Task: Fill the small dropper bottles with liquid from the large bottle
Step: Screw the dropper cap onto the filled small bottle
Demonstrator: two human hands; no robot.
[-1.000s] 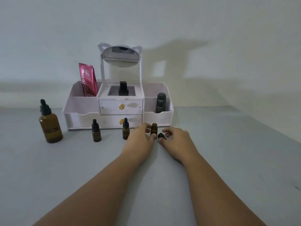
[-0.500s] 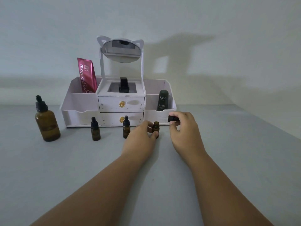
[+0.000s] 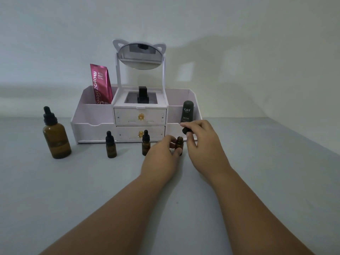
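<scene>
Left hand (image 3: 161, 159) pinches open small bottle (image 3: 178, 147); right hand (image 3: 200, 142) pinches dropper cap (image 3: 185, 130). Risk: light bottle tips if grip slackens.

A plain pale wall (image 3: 55, 34) is rising behind a grey surface (image 3: 276, 181). A white drawer organizer (image 3: 92, 129) with a cat-eared mirror (image 3: 140, 57) is standing against the wall, dim light casting soft shadows.

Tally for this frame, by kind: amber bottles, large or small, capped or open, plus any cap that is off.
Large capped bottle: 1
Small capped bottles: 2
Small open bottle: 1
Removed dropper cap: 1
Total: 5
</scene>
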